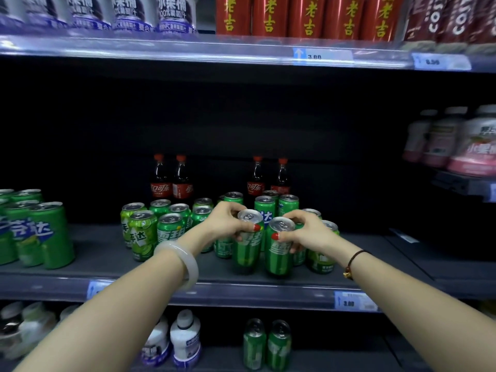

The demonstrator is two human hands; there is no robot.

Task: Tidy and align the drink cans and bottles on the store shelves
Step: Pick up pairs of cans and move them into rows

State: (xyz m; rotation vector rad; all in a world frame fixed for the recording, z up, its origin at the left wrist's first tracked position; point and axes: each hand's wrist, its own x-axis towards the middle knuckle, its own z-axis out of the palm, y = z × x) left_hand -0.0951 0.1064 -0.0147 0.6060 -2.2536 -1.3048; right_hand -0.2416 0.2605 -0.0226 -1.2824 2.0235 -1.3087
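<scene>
We count four cola bottles (160,181) at the far back, five red cans (306,17) on the top shelf (188,48), three pink bottles (472,146) at far right, roughly fifteen clustered green cans (171,232) mid-shelf, and two lower green cans (254,345) below.

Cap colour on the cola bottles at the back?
Red, on all four cola bottles; head view.

Top centre, blue-and-white paper price label (323,56) printed 3.00; blurred second label (441,61) well to its right. Low right, third label (354,300), also 3.00. Pale translucent round bangle (192,267); thin dark cord bracelet (349,269) with amber bead. Matt black back panel (214,116) behind.
</scene>
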